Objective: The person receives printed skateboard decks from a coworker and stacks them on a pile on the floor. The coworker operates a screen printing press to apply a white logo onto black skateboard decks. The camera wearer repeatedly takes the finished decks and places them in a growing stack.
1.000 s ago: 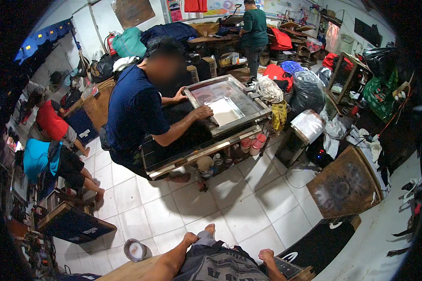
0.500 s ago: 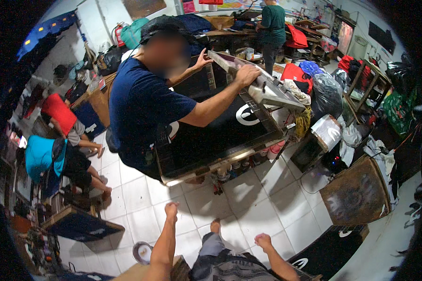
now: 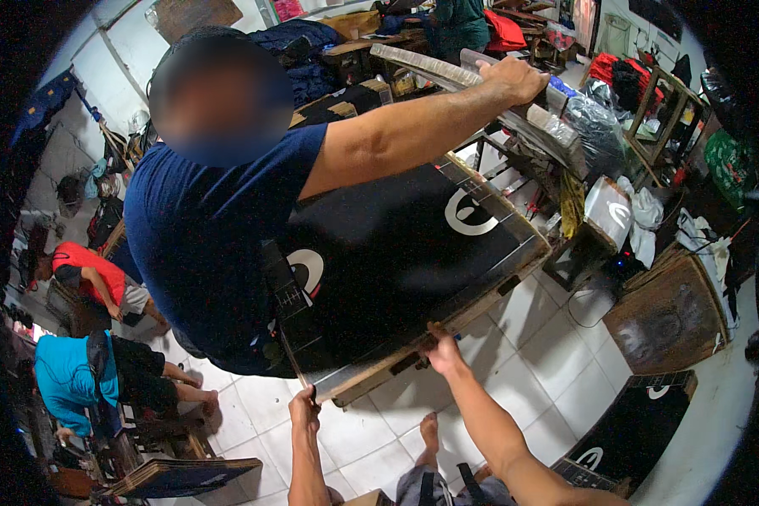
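Observation:
A wide, flat board [image 3: 379, 261] with a black face and white rounded prints lies tilted across the middle, its pale near edge toward me. My left hand [image 3: 305, 409] is closed on its near left corner, thumb on top. Farther right along the same edge, my right hand [image 3: 441, 347] grips it, with part of the fingers hidden at the rim. Beyond the board a co-worker in a dark blue shirt [image 3: 219, 236] stretches an arm across it. That person's hand [image 3: 519, 80] holds a raised printing frame [image 3: 430, 67].
White floor tiles [image 3: 514, 405] show below the board. At right stand a stained brown panel [image 3: 662, 320] and another black printed board [image 3: 641, 430]. Plastic bags [image 3: 603, 126] and a wooden rack [image 3: 658, 126] are behind. Two people, one in a turquoise shirt [image 3: 67, 371], bend at the left.
My hands, free of the board before, have moved forward onto its near edge and closed there. The co-worker's frame has shifted right, away from above the board. My view has moved closer.

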The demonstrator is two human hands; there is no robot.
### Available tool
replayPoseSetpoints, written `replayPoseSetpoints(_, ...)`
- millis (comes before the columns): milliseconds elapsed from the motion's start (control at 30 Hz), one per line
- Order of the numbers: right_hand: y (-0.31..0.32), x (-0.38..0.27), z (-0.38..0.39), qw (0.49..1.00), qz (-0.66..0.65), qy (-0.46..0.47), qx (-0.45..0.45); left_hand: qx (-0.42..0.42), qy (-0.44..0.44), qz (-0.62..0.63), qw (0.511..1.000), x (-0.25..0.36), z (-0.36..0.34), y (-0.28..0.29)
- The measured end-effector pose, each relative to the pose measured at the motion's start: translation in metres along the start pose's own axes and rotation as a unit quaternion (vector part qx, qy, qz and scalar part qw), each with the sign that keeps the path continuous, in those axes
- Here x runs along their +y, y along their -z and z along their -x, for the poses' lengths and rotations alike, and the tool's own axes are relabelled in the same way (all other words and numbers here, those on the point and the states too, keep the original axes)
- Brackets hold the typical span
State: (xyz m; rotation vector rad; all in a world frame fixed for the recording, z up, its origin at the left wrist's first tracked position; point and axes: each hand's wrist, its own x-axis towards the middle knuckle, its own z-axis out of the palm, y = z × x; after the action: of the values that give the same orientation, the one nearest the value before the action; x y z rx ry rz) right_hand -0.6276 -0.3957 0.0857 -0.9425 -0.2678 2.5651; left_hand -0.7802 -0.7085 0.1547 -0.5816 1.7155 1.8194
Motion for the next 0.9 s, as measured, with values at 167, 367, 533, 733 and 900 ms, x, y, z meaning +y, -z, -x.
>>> replayPoseSetpoints(167, -0.013, -0.019, -0.021, 0.99, -0.087, 0.061, -0.095, -0.074, -0.016, -0.011, 0.997, 0.007, 0.011, -0.009)
replayPoseSetpoints(367, 0.019, -0.053, 0.044, 0.99, -0.037, 0.089, -0.105, -0.096, -0.019, -0.134, 0.986, -0.005, 0.061, -0.002)
replayPoseSetpoints(533, 0.108, -0.066, 0.217, 0.989, -0.033, 0.143, -0.009, 0.041, -0.26, -0.182, 0.947, 0.005, 0.131, -0.004)
replayPoseSetpoints(733, 0.199, -0.057, 0.442, 0.976, -0.056, 0.211, 0.003, -0.18, -0.489, -0.262, 0.812, -0.001, 0.247, -0.104)
replayPoseSetpoints(900, 0.259, -0.034, 0.583, 0.946, -0.087, 0.31, -0.039, -0.365, -0.474, -0.337, 0.727, -0.043, 0.345, -0.246)
